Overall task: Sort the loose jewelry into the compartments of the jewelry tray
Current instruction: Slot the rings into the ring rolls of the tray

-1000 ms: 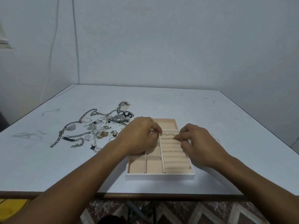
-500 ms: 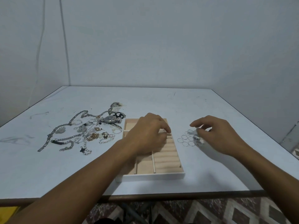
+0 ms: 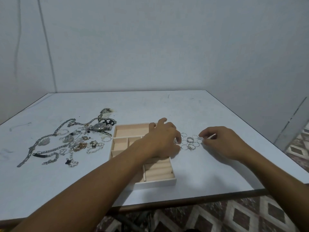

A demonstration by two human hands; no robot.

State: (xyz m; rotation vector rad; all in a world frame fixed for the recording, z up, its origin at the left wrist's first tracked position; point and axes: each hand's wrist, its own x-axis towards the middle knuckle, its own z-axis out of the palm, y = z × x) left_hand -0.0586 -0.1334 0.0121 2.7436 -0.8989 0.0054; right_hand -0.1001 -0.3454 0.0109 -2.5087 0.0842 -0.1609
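The jewelry tray (image 3: 127, 131) sat near the front edge of the white table (image 3: 150, 106), loose rings (image 3: 189, 142) just to its right and tangled chains (image 3: 55, 148) to its left. The left hand (image 3: 162, 139) reached across the tray, fingers curled at the rings; whether it held one could not be told. The right hand (image 3: 220, 141) pinched something small and pale beside them. Grey walls stood behind.

Pale blue table (image 3: 167, 104) with a dark edge, plain wall (image 3: 150, 39) behind — patterned floor (image 3: 242, 215) (diamond tiles) below
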